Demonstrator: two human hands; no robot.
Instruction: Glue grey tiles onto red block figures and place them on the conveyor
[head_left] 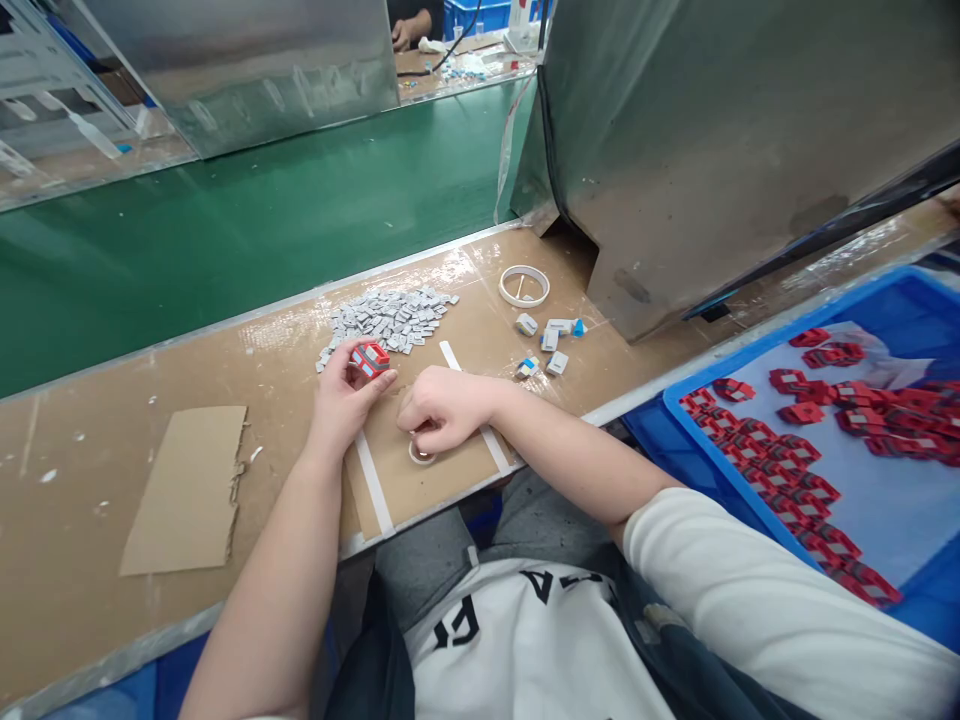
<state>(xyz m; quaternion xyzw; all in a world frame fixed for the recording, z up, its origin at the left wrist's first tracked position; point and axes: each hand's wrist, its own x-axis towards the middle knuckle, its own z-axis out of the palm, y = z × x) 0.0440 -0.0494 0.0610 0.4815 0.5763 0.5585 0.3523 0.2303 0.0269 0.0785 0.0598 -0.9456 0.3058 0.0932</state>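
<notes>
My left hand [343, 392] holds a small red and grey part [370, 359] between thumb and fingers, just in front of a pile of small grey-white pieces [397, 318]. To its right, my right hand [442, 410] is closed with its fingers curled down over a small white ring [422, 456] on the brown table [285, 375]. Whatever its fingertips may pinch is hidden. White tape strips [373, 482] lie on the cardboard under and beside my hands.
A tape roll [524, 286] and several small white blocks [556, 363] sit at the table's right. Cardboard [187, 490] lies at left. A blue tray [679, 400] at right holds red parts [795, 470]. Beyond the green belt [262, 215], a person's hand [405, 33] shows between metal panels.
</notes>
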